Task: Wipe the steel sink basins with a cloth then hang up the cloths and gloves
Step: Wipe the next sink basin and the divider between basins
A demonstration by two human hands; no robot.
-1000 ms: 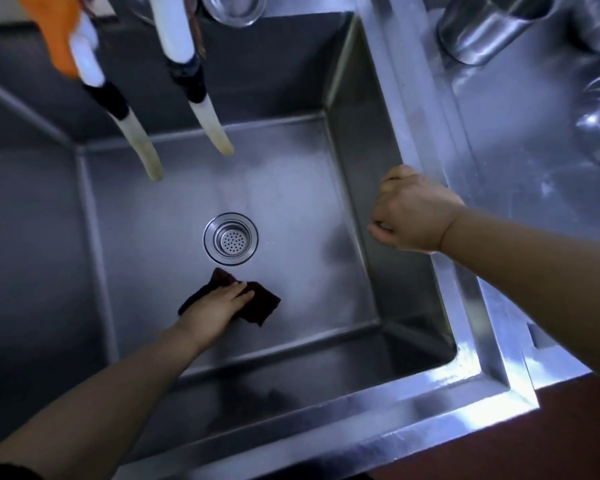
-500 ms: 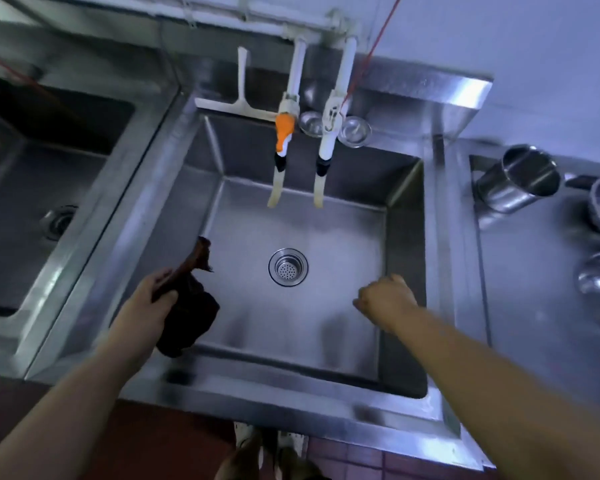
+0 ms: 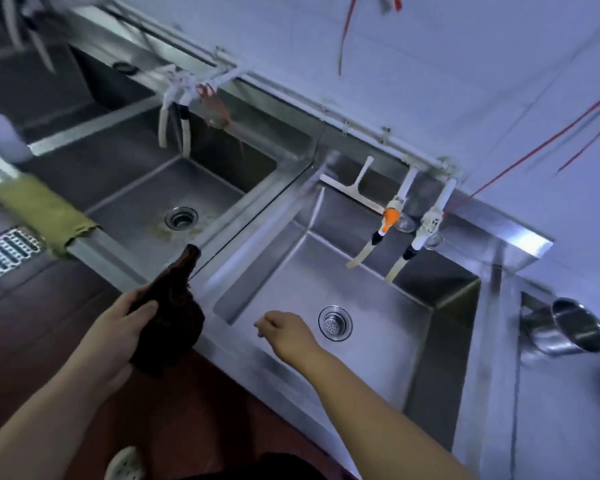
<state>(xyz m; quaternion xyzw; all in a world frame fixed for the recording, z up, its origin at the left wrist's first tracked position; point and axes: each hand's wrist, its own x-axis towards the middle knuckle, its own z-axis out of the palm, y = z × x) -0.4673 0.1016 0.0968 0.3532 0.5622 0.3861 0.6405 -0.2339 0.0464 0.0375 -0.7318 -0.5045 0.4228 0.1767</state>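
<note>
Left hand (image 3: 118, 327) grips a dark cloth (image 3: 172, 306). Right hand (image 3: 284, 332), loosely curled and empty, hangs over the basin (image 3: 378, 341) beside it.

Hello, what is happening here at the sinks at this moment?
A person stands at a row of steel sinks. The left hand grips a dark brown cloth, held up over the front rim between two basins, not touching any basin floor. The right hand is loosely curled, holds nothing and hangs over the right basin. The middle basin shows some yellowish dirt near its drain. An olive cloth lies draped over a rim at the left.
</note>
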